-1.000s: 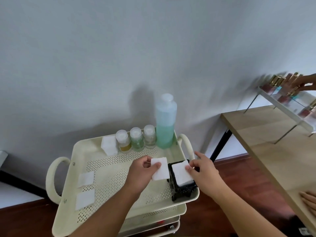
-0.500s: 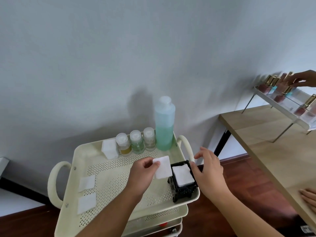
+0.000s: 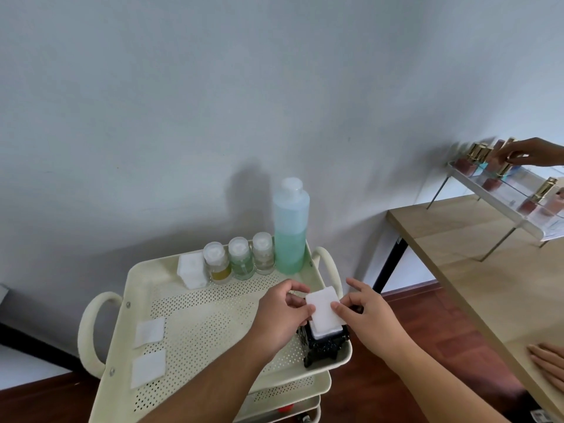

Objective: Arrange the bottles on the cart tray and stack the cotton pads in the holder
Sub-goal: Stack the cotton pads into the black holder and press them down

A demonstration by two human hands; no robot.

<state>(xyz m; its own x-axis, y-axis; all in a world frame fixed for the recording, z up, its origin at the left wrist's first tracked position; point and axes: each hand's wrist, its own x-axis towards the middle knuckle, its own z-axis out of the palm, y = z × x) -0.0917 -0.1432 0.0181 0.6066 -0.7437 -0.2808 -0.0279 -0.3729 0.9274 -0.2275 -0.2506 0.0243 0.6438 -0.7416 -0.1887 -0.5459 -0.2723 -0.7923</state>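
White cotton pad (image 3: 324,309) pinched at left edge by left hand (image 3: 282,315), right edge by right hand (image 3: 366,319); tilted, directly over black holder (image 3: 323,343) at tray's (image 3: 189,325) near-right corner. Next move likely straight down. Two loose pads (image 3: 149,351) well left.

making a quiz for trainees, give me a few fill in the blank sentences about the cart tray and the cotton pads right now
1. Both hands, left hand and right hand, hold one cotton pad over the ____ holder.
2. The tall bottle holds ____ liquid.
3. ____ small bottles stand in a row beside it.
4. ____ loose pads lie flat on the left of the cart tray.

Missing words: black; blue-green; three; two
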